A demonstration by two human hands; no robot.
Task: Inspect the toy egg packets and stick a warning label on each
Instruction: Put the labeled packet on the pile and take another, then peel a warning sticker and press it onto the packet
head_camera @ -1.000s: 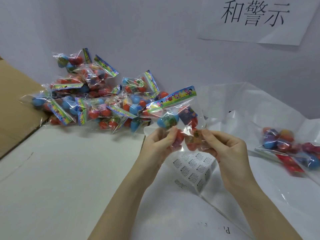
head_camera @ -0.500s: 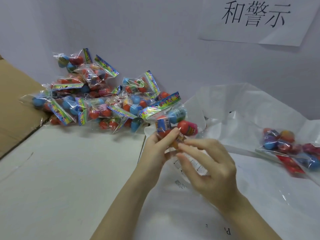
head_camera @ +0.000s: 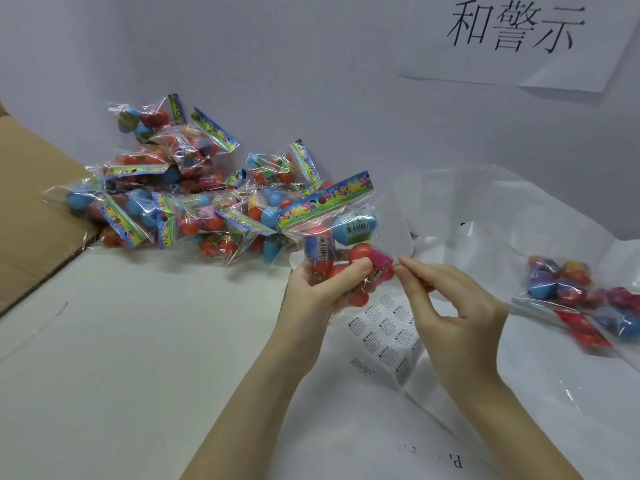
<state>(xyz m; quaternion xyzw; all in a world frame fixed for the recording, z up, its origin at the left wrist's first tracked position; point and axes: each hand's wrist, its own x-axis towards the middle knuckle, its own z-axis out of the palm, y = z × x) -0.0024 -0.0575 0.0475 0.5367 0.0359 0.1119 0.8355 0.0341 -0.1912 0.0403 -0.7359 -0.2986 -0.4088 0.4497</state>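
At the left edge of the tabletop a brown cardboard flap lies flat against the white surface. Just right of it, along the back edge against the wall, sits a heap of toy egg packets: clear bags of red, blue and orange eggs with bright striped header cards, leaning on one another and on the wall.

Near the middle of the tabletop the left hand holds one packet lifted off the surface, fingers curled under the eggs and the thumb pressed across the front of the bag. Its header card tilts up toward the right, and a blue egg and a red egg show through the film. The right hand sits just beside it, thumb and forefinger pinched together at the packet's right edge; they seem to grip the clear film there, though whether a label is between them is too small to tell. The other fingers are loosely curled.

Below both hands a sheet of warning labels lies on a crumpled clear plastic sheet that covers the right part of the tabletop. Near the right edge, on that plastic, rests a small group of packets. On the wall above hangs a paper sign with black characters.
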